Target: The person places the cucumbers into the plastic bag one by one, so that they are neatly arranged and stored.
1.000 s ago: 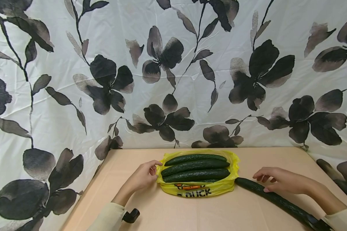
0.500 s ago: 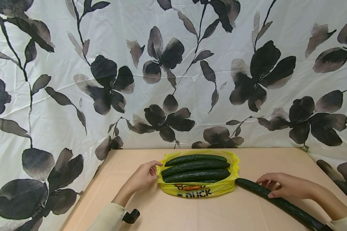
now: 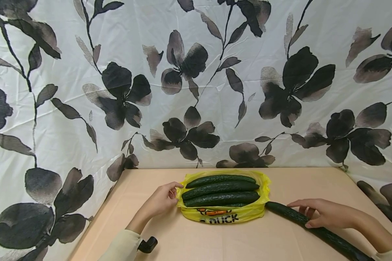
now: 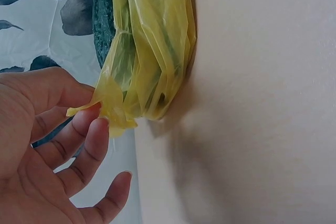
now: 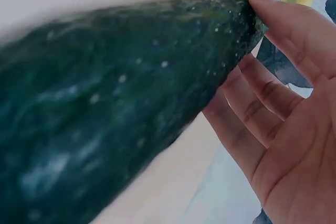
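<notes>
A yellow plastic bag [image 3: 222,215] lies open on the tan table [image 3: 199,241] with several dark green cucumbers [image 3: 222,192] side by side in it. My left hand [image 3: 170,194] pinches the bag's left edge [image 4: 113,108] between thumb and fingers. To the right of the bag, a long loose cucumber [image 3: 328,235] lies slantwise on the table. My right hand [image 3: 305,214] is laid over it near its far end. In the right wrist view the fingers [image 5: 262,3] are nearly straight, with a fingertip touching the cucumber [image 5: 131,103].
A white curtain with dark flowers [image 3: 196,90] hangs close behind the table and wraps round both sides. The table's left edge [image 3: 94,224] runs slantwise beside my left forearm. A black wrist mount [image 3: 148,244] sits on my left sleeve.
My right hand has slid down along the loose cucumber toward me and settled lower on it. The left hand, the bag and the cucumbers in it have stayed put.
</notes>
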The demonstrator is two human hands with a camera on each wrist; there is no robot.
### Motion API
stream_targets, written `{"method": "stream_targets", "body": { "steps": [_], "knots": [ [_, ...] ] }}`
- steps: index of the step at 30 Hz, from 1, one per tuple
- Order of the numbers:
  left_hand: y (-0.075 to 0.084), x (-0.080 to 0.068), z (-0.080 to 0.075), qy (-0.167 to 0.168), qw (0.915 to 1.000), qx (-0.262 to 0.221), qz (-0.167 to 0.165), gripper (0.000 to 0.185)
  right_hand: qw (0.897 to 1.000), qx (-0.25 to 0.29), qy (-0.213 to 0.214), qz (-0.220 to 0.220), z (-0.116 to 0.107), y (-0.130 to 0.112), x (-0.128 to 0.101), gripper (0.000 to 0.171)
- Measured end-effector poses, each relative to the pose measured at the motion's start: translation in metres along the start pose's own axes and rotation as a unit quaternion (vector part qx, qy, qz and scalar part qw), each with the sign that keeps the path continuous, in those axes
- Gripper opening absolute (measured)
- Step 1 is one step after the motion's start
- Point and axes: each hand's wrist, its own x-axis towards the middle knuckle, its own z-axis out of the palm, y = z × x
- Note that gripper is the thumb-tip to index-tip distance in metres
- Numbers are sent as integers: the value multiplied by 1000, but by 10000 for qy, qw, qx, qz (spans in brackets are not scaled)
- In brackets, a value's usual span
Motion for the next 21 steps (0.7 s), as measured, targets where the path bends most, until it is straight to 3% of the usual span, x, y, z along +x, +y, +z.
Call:
{"method": "stream_targets", "body": {
  "steps": [5, 14, 21],
  "knots": [
    [1, -1, 0, 3, 10000, -5, -20, 44, 9997, -202, 34, -165, 1, -5, 6, 62],
    [1, -1, -1, 22, 10000, 17, -1, 44, 9998, -145, 16, 142, 1, -12, 11, 68],
    [1, -2, -1, -4, 10000, -66, -22, 44, 9996, -265, -73, 13, 1, -11, 11, 57]
  ]
}}
